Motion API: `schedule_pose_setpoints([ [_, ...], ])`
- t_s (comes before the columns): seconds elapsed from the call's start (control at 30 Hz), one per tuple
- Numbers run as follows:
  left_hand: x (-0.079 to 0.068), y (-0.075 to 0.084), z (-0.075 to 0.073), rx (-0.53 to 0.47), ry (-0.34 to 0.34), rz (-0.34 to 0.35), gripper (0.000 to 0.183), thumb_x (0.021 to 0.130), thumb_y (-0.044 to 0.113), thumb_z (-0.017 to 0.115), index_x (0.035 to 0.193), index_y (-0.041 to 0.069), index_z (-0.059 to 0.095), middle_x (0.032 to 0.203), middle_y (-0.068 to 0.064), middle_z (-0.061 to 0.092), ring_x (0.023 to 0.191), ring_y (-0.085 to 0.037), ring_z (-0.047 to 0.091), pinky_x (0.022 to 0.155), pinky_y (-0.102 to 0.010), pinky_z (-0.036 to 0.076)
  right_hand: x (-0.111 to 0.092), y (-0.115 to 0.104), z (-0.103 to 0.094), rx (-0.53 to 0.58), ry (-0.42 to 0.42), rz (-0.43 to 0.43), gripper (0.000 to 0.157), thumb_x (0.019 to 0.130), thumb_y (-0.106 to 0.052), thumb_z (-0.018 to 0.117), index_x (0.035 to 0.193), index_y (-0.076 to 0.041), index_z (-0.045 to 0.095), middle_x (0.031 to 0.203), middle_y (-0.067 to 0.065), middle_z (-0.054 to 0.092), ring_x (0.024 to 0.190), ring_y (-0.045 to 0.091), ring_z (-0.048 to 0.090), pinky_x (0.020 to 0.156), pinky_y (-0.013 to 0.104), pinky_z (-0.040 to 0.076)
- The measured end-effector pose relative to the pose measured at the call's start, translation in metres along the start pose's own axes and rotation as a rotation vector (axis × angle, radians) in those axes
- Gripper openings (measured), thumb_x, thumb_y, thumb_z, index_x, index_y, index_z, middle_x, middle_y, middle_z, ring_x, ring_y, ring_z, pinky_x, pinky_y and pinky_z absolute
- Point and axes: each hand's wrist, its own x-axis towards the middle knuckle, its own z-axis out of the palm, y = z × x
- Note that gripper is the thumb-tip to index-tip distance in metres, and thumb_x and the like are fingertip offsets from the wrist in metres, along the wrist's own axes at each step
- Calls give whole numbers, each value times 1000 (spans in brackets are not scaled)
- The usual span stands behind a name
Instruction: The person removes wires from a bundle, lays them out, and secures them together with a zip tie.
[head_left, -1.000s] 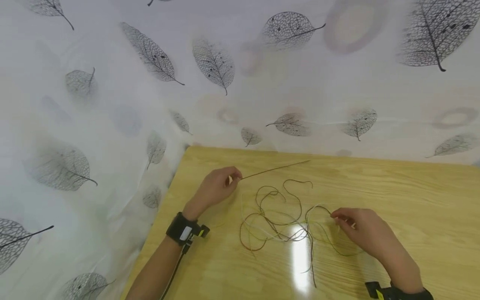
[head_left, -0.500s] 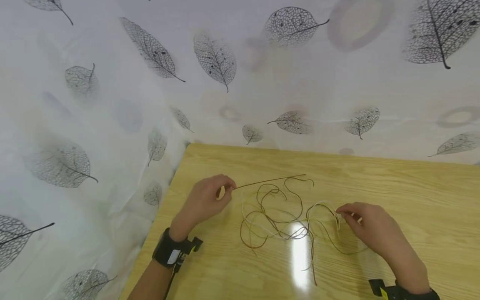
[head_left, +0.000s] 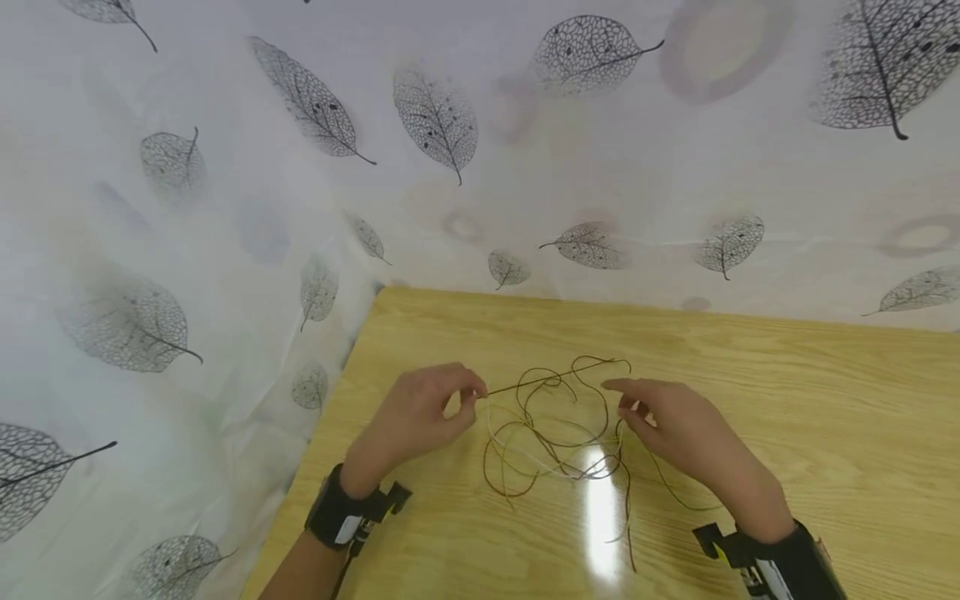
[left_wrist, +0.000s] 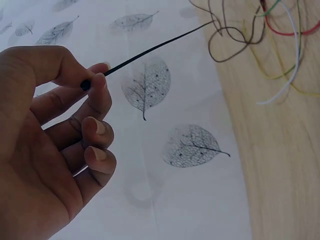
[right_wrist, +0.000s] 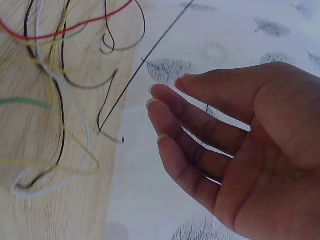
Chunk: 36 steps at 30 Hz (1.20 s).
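My left hand (head_left: 416, 412) pinches one end of a thin dark wire (left_wrist: 155, 48) between thumb and index finger. The wire runs nearly straight out to the right, over a loose tangle of wires (head_left: 628, 508) on the table. My right hand (head_left: 686, 425) hovers at the tangle's right side, near the dark wire's far end. In the right wrist view its loosely bent fingers (right_wrist: 170, 125) hold nothing. Strands in the tangle include a red wire (right_wrist: 75, 35), a green wire (right_wrist: 25, 101) and a white wire (left_wrist: 296, 60), with yellow and brown ones.
The wood-grain table (head_left: 840, 417) meets a pale cloth backdrop (head_left: 450, 275) printed with leaves at its back and left edges. A bright light reflection (head_left: 602, 525) lies across the tabletop. Both wrists wear black camera straps (head_left: 337, 512).
My right hand has let go of the wires it was holding and moved left towards the dark wire. My left hand has come lower, bringing the dark wire over the tangle.
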Motion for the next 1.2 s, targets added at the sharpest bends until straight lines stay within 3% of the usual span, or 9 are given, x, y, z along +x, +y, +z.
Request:
schedule_pose_setpoints([
  [0.13,-2,7,-4,11,-8,15,17,78,11,62,89,21,71,81,16,66,60,2,48,49,-16,43,15,-6,12,15,-49,-25,53,90,-10,68,140,-10,53,96,2,72,80,15,67,60,28,55],
  [0.33,-6,14,-12,-49,-28,44,18,78,10,63,89,20,72,80,15,65,61,1,48,49,-16,42,25,-12,29,36,-106,-56,66,90,-8,68,149,-12,40,113,9,70,88,20,68,65,32,57],
  [0.47,-7,18,-17,-125,-50,73,18,80,10,64,91,21,73,81,16,65,63,2,49,49,-15,42,25,-17,34,58,-123,-40,62,89,-8,69,146,-12,45,126,12,64,99,27,67,70,39,59],
  [0.53,-8,19,-19,-162,-59,87,18,82,10,63,93,21,73,81,16,64,63,2,48,50,-14,41,24,-19,36,53,-126,-18,57,88,-7,70,142,-13,51,128,11,64,102,28,66,66,37,59],
  [0.63,-9,19,-22,-208,-56,109,18,85,10,63,94,21,74,82,15,64,63,2,48,50,-15,41,19,-22,38,30,-121,-11,49,86,-6,71,134,-14,60,120,9,69,96,23,68,61,29,57],
  [0.8,-8,18,-22,-261,-47,150,17,86,8,64,96,18,74,86,13,67,63,-1,49,48,-20,44,7,-27,45,15,-110,-48,38,85,-4,72,122,-15,69,104,3,74,66,7,61,51,21,48],
  [0.87,-7,18,-21,-278,-43,167,17,87,8,64,97,17,74,86,12,68,62,-2,50,47,-22,45,1,-28,49,4,-80,-92,33,85,-6,73,116,-15,72,100,-1,75,63,5,60,51,23,49],
  [1.0,-5,19,-20,-309,-32,204,16,88,8,64,98,15,75,84,9,69,62,-2,48,49,-18,42,-5,-27,59,-46,36,-201,22,81,-11,77,102,-17,78,88,-5,76,71,9,68,59,28,57],
  [1.2,-3,21,-20,-345,-24,230,16,85,6,68,96,13,75,81,11,66,61,-1,46,52,-13,39,-5,-26,62,-97,193,-353,17,72,-13,83,87,-17,80,77,-6,73,66,11,66,62,34,57],
])
